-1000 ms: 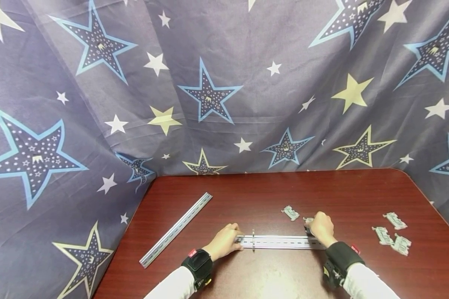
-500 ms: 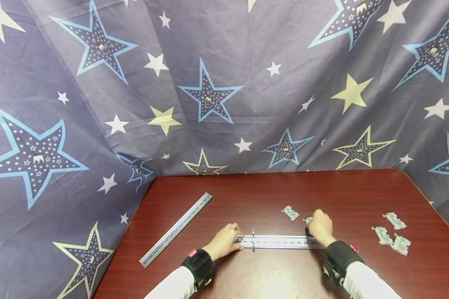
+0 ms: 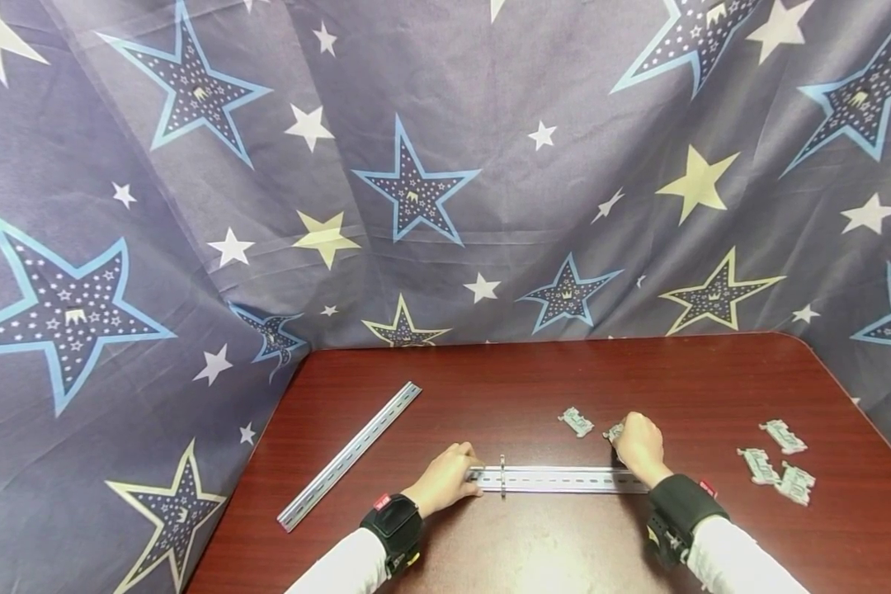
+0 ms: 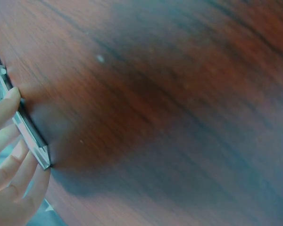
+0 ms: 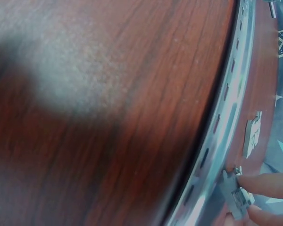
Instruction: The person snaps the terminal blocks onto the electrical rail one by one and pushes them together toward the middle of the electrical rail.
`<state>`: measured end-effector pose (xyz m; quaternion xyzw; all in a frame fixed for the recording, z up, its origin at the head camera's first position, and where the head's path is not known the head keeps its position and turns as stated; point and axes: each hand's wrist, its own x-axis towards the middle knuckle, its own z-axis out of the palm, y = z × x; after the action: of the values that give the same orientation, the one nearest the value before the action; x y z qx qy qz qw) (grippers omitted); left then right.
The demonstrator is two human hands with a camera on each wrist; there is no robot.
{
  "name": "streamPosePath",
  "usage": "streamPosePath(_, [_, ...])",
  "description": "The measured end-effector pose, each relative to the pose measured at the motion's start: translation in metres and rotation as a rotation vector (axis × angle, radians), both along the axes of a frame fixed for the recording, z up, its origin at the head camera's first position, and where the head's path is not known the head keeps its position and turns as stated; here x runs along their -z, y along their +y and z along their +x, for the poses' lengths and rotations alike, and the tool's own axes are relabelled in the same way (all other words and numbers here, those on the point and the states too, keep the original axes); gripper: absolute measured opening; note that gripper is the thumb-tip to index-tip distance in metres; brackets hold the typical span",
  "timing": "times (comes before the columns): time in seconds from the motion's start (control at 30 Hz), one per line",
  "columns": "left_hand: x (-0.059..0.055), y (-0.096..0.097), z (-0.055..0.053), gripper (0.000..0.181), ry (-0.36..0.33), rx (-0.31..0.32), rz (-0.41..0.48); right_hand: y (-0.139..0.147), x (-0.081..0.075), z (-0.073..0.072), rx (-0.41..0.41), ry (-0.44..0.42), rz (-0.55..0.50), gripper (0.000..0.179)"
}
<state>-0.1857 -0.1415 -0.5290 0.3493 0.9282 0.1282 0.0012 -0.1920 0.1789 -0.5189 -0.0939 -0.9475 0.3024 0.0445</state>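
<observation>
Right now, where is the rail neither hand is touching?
In the head view, the loose rail lies slanted on the left side of the table, left of the left hand and the gripped rail.

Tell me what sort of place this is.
Probably a makeshift indoor assembly station: a wood-grain table with star-printed fabric hung behind it, and slotted metal rails and small grey parts laid out on top.
</observation>
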Motion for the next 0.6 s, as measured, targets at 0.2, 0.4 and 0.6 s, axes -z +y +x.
streamPosePath(0.2, [0.0, 0.0, 0.0, 0.022, -0.002, 0.002, 0.002, 0.003, 0.008, -0.004, 0.028, -0.001, -0.042, 0.01])
streamPosePath(0.4, [0.0, 0.0, 0.0, 0.022, -0.006, -0.002, 0.004, -0.002, -0.008, 0.003, 0.0, -0.006, -0.06, 0.011])
streamPosePath(0.6, [0.002, 0.0, -0.001, 0.022, -0.012, -0.003, -0.002, -0.003, -0.011, 0.003, 0.0, -0.035, -0.048, 0.014])
